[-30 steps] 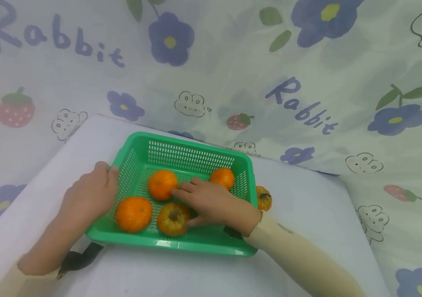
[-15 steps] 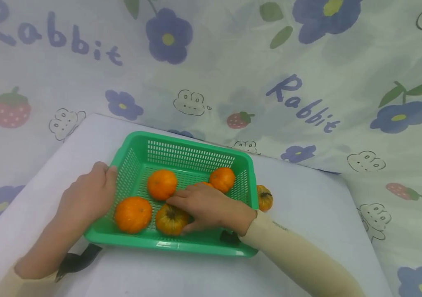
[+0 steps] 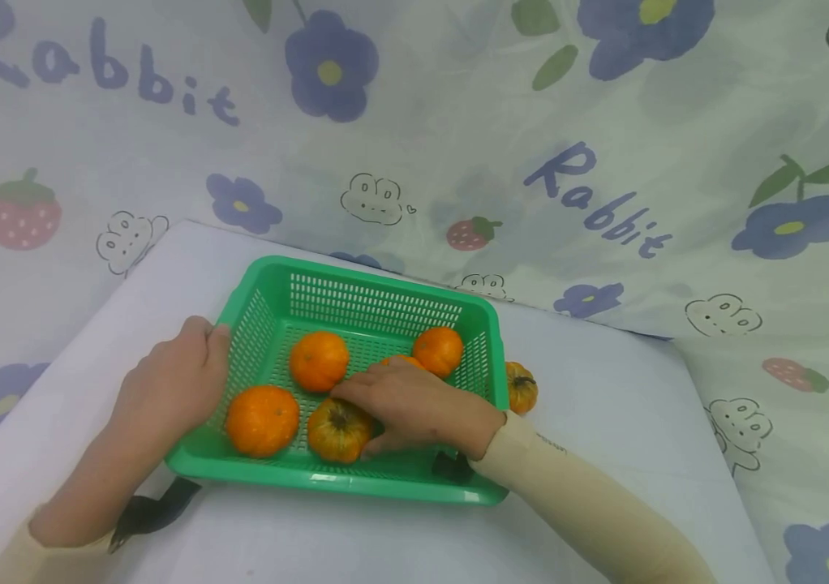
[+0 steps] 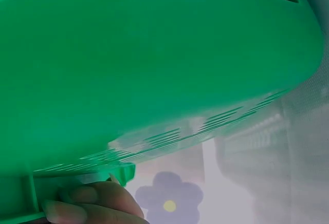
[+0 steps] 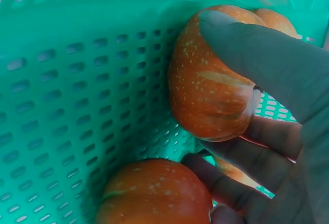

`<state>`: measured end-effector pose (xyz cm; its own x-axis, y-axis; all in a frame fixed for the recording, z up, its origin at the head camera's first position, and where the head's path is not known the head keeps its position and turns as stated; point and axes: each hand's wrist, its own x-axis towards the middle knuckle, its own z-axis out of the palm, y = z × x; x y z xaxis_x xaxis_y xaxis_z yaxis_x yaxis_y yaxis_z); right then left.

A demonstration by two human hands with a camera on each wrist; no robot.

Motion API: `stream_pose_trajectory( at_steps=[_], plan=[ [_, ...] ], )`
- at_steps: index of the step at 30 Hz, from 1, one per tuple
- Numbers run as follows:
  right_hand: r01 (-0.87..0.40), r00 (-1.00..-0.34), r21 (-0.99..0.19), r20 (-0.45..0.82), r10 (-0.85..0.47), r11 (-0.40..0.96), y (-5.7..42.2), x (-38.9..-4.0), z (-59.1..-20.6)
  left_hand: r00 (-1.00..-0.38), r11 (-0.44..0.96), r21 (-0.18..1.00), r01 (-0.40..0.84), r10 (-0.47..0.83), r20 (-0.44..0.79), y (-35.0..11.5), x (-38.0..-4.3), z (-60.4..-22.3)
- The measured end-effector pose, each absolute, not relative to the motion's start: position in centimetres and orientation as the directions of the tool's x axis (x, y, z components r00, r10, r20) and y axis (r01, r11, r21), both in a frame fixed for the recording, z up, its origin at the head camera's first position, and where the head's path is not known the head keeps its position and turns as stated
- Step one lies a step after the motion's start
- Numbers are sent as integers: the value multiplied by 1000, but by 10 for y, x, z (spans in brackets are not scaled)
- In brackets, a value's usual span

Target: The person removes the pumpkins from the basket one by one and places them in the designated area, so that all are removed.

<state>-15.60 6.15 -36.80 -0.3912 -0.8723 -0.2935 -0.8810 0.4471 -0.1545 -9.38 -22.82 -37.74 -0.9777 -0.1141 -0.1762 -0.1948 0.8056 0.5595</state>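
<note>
In the head view my left hand (image 3: pixel 175 377) grips the left rim of a green plastic basket (image 3: pixel 327 483); the left wrist view shows its fingertips (image 4: pixel 67 211) curled under the rim. My right hand (image 3: pixel 422 405) reaches into the basket over a mottled yellow-green small pumpkin (image 3: pixel 339 431). The right wrist view has the thumb lying on a small pumpkin (image 5: pixel 205 90) and the fingers curled around its lower side. Orange small pumpkins lie around that hand: one at front left (image 3: pixel 263 422), one behind it (image 3: pixel 320 362), and one at back right (image 3: pixel 438 352). Another (image 3: pixel 401 360) is mostly hidden by the hand.
Outside the basket, against its right wall, sits a yellow-orange small pumpkin (image 3: pixel 521 388). The basket stands on a white table (image 3: pixel 604 454), with a printed cloth (image 3: pixel 414 146) hanging behind. A black device (image 3: pixel 155 511) shows beneath the left wrist.
My right hand has shifted slightly toward the mottled pumpkin, with its fingers now over the top. An orange pumpkin behind the hand has come into view. The left hand keeps its hold on the rim.
</note>
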Motion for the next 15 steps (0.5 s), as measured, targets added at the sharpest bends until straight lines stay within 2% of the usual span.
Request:
stream_pose_trajectory(
  at_steps=[8,15],
  plan=[
    [-869,-414,-141,-317,-853,474,60,-159,-371,-978,806,561,-191,-111,-174,-227,-94,-377],
    [-859,-412,-184,-305,-858,478,61,-160,-371,-978,805,562,-193,-114,-173,-227,-94,-377]
  ],
)
